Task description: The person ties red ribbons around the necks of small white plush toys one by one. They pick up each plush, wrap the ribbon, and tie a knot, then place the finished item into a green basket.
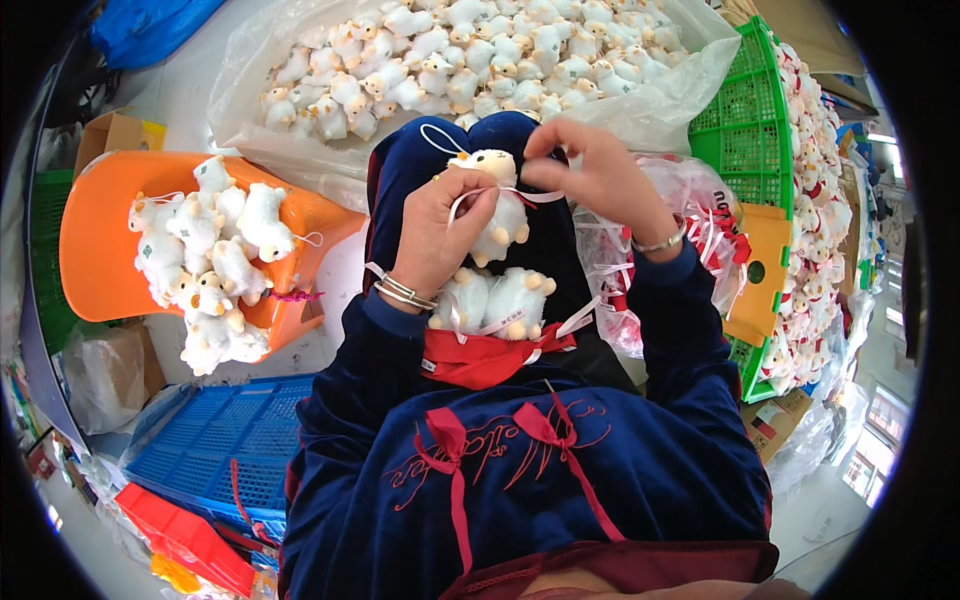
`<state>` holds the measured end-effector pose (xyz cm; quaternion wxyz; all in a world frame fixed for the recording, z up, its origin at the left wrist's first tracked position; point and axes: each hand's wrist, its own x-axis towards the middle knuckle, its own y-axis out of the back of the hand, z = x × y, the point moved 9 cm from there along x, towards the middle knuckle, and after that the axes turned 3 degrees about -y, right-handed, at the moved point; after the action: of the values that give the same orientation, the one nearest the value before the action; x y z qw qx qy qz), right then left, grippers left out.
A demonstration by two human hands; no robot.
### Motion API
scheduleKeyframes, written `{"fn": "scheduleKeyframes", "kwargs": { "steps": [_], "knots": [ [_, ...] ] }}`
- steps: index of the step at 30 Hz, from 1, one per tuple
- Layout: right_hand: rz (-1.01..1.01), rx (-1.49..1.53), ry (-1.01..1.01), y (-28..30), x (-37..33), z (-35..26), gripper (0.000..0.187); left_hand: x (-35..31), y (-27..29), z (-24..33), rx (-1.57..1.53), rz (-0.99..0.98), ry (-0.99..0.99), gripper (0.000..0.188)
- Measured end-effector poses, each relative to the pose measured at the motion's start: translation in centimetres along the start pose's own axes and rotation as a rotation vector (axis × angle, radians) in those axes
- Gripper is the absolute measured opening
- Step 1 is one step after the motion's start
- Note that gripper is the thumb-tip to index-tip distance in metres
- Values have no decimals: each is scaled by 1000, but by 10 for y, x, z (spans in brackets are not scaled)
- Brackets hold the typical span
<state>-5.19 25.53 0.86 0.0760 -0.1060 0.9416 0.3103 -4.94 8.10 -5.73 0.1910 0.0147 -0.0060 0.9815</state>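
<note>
A white plush sheep with a cream face and a hanging loop is held upright above my lap. My left hand is closed around its side, thumb and finger pinching a white ribbon at the neck. Just right of the sheep's head is my right hand, fingers curled and thumb apart from the index finger; nothing shows between them. The ribbon's other end runs just below that thumb. More plush sheep lie on my lap beside a red cloth and loose white ribbons.
An orange chair on the left holds several plush sheep. Ahead lies a large clear plastic sheet heaped with more. At right are a bag of red-and-white ribbons and a green crate. A blue crate stands at lower left.
</note>
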Motion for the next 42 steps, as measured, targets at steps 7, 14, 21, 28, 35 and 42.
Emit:
{"fn": "scheduleKeyframes", "kwargs": {
  "steps": [7, 14, 21, 28, 35, 42],
  "knots": [
    [14, -4, 83, -23, -10, 8, 15, -5, 0, 17, 191, 12, -213, 12],
    [30, 26, 57, -13, 11, -8, 16, -9, -3, 38, 329, 3, -491, 18],
    [68, 472, 33, -19, 2, -4, 10, -4, -6, 38, 305, 11, -458, 20],
    [-226, 703, 8, -41, -23, 11, 10, 0, 4, 23, 268, 102, -313, 16],
    [-335, 546, 153, -48, -24, 13, 12, 0, 3, 28, 272, 97, -349, 13],
    [-165, 513, -67, -48, -13, 30, 10, 1, 4, 37, 265, 101, -347, 12]
  ]
}}
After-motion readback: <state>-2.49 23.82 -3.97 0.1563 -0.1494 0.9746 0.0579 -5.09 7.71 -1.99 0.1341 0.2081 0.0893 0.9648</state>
